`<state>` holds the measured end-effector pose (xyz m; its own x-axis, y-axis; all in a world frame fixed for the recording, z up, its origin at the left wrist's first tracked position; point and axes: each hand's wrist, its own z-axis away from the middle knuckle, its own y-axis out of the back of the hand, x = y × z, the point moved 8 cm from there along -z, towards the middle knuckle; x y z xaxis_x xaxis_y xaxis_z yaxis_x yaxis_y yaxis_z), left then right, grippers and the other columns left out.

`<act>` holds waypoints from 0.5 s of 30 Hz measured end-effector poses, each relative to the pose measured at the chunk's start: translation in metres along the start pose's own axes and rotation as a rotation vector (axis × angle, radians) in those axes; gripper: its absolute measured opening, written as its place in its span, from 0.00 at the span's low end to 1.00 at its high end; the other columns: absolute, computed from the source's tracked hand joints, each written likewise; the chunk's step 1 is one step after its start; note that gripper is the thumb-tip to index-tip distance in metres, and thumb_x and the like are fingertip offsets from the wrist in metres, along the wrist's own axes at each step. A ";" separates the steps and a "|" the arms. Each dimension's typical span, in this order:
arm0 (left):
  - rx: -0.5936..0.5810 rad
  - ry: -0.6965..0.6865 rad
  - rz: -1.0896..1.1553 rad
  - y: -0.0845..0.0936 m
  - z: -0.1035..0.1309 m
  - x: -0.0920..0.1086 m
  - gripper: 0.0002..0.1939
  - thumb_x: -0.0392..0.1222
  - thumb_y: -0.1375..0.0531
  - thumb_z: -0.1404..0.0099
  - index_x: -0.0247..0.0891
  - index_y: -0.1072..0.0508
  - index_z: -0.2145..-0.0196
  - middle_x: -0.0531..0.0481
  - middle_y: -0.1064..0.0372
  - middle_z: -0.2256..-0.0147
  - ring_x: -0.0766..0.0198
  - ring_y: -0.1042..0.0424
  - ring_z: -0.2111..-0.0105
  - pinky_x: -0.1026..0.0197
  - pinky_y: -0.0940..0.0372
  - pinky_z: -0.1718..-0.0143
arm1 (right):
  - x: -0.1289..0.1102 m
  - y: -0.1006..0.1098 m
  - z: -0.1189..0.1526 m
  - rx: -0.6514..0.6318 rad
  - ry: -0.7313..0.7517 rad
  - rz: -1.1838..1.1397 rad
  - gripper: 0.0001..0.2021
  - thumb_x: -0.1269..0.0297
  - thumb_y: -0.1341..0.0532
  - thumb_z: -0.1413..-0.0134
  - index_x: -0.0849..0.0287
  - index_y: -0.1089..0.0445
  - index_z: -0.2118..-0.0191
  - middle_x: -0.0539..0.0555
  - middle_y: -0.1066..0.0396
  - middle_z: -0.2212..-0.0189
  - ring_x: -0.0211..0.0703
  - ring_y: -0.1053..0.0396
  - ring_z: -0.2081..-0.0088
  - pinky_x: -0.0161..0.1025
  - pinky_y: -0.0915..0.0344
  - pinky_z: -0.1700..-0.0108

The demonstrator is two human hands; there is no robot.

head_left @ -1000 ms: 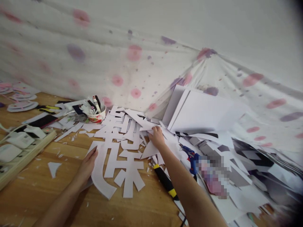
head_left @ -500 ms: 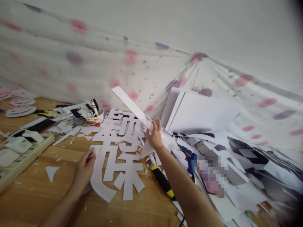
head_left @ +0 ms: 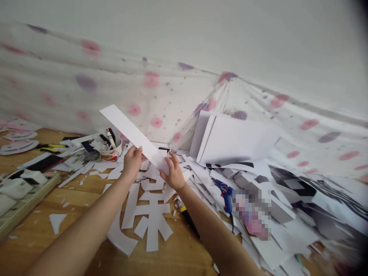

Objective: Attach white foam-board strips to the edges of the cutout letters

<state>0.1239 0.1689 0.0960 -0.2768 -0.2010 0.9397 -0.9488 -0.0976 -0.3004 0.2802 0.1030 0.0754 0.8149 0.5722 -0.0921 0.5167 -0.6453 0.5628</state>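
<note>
A long white strip of board (head_left: 130,132) is held up at a slant over the table, its far end pointing up and left. My left hand (head_left: 133,163) grips its lower left edge, fingers closed on it. My right hand (head_left: 173,172) holds the lower right end between thumb and fingers. Beneath both hands lie white cut-out character shapes (head_left: 153,214) on the wooden table, partly hidden by my hands and forearms. A curved cut-out piece (head_left: 122,239) lies below my left forearm.
A blue glue gun (head_left: 227,197) lies right of my right forearm, among heaped white offcuts. A cutter with a black and yellow handle (head_left: 188,218) is partly under that forearm. At the left are a cup of pens (head_left: 110,153), a power strip (head_left: 31,209) and yellow-handled pliers (head_left: 53,146). White boards (head_left: 235,140) lean behind.
My left hand has risen from the curved cut-out and taken hold of the strip. The strip and my right hand have shifted left and slightly down. My view has tilted slightly.
</note>
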 end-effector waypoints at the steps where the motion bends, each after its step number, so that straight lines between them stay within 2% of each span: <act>1: 0.045 -0.038 -0.013 0.005 -0.004 0.006 0.15 0.51 0.42 0.47 0.36 0.33 0.67 0.50 0.31 0.71 0.60 0.27 0.68 0.54 0.31 0.65 | 0.002 0.001 0.003 -0.018 -0.005 0.006 0.25 0.62 0.45 0.46 0.60 0.52 0.44 0.68 0.54 0.43 0.56 0.52 0.40 0.57 0.39 0.49; 4: 0.157 -0.215 -0.090 0.030 -0.011 0.039 0.13 0.49 0.44 0.45 0.38 0.33 0.66 0.52 0.32 0.70 0.63 0.29 0.68 0.57 0.30 0.67 | 0.014 0.006 0.015 -0.064 -0.101 -0.013 0.16 0.63 0.47 0.45 0.62 0.43 0.51 0.67 0.45 0.47 0.55 0.51 0.41 0.57 0.42 0.47; 7: 0.267 -0.385 -0.238 0.057 -0.012 0.086 0.13 0.50 0.44 0.44 0.39 0.33 0.67 0.51 0.31 0.68 0.64 0.29 0.69 0.57 0.29 0.69 | 0.035 0.013 0.027 -0.120 -0.336 -0.094 0.08 0.67 0.53 0.43 0.59 0.38 0.63 0.61 0.33 0.60 0.50 0.40 0.50 0.52 0.41 0.50; 8: 0.278 -0.409 -0.280 0.064 -0.012 0.099 0.12 0.51 0.44 0.44 0.40 0.33 0.68 0.52 0.31 0.67 0.63 0.29 0.69 0.57 0.29 0.69 | 0.040 0.015 0.030 -0.129 -0.408 -0.113 0.09 0.66 0.54 0.42 0.59 0.38 0.65 0.59 0.32 0.65 0.49 0.36 0.54 0.51 0.39 0.52; 10: 0.218 -0.385 -0.328 0.072 -0.018 0.115 0.11 0.53 0.45 0.43 0.44 0.33 0.68 0.53 0.31 0.65 0.62 0.29 0.66 0.57 0.30 0.69 | 0.042 0.022 0.034 -0.127 -0.512 -0.127 0.12 0.65 0.58 0.39 0.58 0.40 0.67 0.56 0.33 0.72 0.46 0.33 0.64 0.48 0.36 0.58; 11: 0.243 -0.355 -0.337 0.079 -0.019 0.119 0.10 0.52 0.44 0.44 0.44 0.34 0.71 0.53 0.31 0.66 0.61 0.29 0.67 0.56 0.30 0.70 | 0.040 0.025 0.035 -0.122 -0.543 -0.127 0.13 0.64 0.60 0.39 0.58 0.41 0.66 0.54 0.33 0.73 0.44 0.33 0.68 0.47 0.36 0.61; 12: 0.217 -0.287 -0.367 0.082 -0.021 0.116 0.09 0.51 0.43 0.45 0.44 0.34 0.72 0.53 0.31 0.67 0.61 0.29 0.68 0.56 0.30 0.71 | 0.035 0.027 0.036 -0.126 -0.578 -0.142 0.13 0.63 0.61 0.38 0.58 0.42 0.66 0.53 0.33 0.74 0.43 0.33 0.70 0.45 0.36 0.63; 15: 0.107 -0.066 -0.470 0.083 -0.017 0.086 0.08 0.47 0.43 0.46 0.41 0.33 0.72 0.51 0.32 0.72 0.62 0.31 0.74 0.56 0.30 0.76 | 0.014 0.026 0.038 -0.173 -0.691 -0.313 0.12 0.57 0.58 0.38 0.57 0.43 0.65 0.52 0.32 0.71 0.41 0.32 0.68 0.42 0.35 0.62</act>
<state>0.0183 0.1595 0.1549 0.1915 -0.1720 0.9663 -0.9468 -0.2917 0.1358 0.3152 0.0748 0.0580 0.6458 0.2325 -0.7272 0.7478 -0.3850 0.5410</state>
